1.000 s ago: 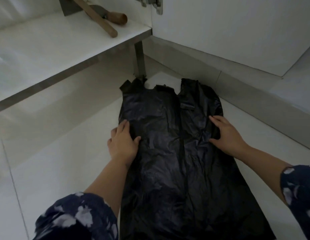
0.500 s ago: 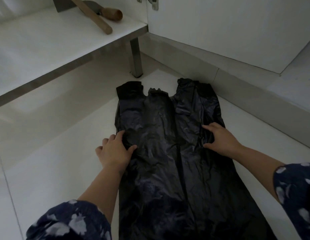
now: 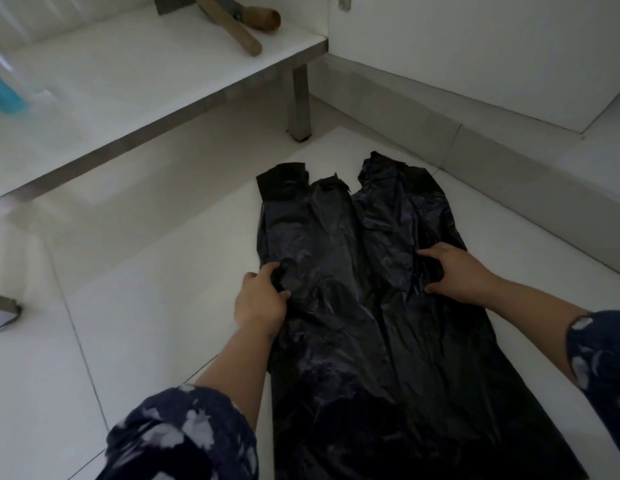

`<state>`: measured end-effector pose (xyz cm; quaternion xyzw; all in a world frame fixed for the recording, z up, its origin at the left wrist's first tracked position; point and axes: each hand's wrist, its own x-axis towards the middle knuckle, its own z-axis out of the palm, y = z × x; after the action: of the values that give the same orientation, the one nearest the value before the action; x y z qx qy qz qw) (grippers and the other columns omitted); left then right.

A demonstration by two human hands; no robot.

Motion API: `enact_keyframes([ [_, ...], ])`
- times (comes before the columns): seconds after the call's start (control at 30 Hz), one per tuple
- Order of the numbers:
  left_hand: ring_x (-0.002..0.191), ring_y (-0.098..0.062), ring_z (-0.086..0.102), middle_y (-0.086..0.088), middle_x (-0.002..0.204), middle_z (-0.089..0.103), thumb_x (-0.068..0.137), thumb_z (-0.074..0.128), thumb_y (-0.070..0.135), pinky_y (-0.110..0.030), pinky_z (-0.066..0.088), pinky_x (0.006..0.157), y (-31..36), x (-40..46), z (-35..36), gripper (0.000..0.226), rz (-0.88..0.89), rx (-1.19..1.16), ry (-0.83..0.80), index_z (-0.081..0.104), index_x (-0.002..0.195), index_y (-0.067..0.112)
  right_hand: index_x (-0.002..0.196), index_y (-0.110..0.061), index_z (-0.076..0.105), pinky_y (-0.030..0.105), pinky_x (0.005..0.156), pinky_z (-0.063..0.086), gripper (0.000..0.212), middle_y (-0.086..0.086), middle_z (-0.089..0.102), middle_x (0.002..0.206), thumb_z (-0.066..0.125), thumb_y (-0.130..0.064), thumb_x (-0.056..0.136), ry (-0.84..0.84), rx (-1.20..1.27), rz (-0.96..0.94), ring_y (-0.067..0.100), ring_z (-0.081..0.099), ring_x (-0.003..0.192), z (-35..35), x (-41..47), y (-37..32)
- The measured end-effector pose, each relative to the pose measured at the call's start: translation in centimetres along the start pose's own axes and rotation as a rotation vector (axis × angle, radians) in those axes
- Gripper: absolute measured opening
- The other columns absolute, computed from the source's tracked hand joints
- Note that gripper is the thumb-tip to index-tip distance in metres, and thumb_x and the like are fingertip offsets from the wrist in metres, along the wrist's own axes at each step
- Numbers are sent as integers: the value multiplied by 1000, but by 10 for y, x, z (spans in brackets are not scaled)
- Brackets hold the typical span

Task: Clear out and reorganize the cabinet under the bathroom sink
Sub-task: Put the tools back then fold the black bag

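1. A black plastic bag (image 3: pixel 377 341) lies flat on the white floor (image 3: pixel 128 341), its near end cut off by the frame.
2. The left hand (image 3: pixel 260 303) bunches its left edge in curled fingers; the right hand (image 3: pixel 457 271) grips a fold at its right edge.
3. Beyond, the cabinet shelf (image 3: pixel 145 81) carries wooden handles (image 3: pixel 246 29), their tops cropped. No writing is legible.

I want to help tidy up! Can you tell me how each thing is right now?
black plastic bag: spread flat on the floor, crinkled
left hand: pinching the bag's left edge
right hand: gripping the bag's right side
wooden-handled tools: lying crossed on the cabinet shelf
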<state>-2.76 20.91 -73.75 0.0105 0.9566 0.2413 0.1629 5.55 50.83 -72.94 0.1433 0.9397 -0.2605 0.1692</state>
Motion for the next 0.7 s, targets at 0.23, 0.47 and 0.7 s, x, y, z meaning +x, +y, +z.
enact_keyframes([
  [0.23, 110, -28, 59, -11, 120, 60, 83, 62, 4, -28, 44, 98, -14, -7, 3, 43, 10, -219, 27, 64, 121, 24, 140, -14, 45, 23, 99, 33, 73, 15, 46, 130, 76, -10, 74, 26, -19, -54, 27, 46, 121, 9, -11, -5],
  [0.47, 108, -29, 61, -11, 121, 64, 89, 47, -5, -25, 43, 94, -16, -18, -12, 44, 70, -347, 113, 64, 121, 21, 143, -16, 41, 20, 105, 28, 70, 9, 43, 143, 72, -8, 81, 56, 60, -30, 24, 42, 131, -2, -16, -9],
  [0.7, 113, -17, 56, 2, 126, 60, 90, 49, -6, -33, 44, 105, 11, 1, -59, 46, 239, -440, 126, 64, 122, 24, 139, -24, 47, 26, 111, 32, 74, 1, 46, 144, 78, -5, 74, 163, 307, -65, 20, 46, 130, -44, -12, -25],
])
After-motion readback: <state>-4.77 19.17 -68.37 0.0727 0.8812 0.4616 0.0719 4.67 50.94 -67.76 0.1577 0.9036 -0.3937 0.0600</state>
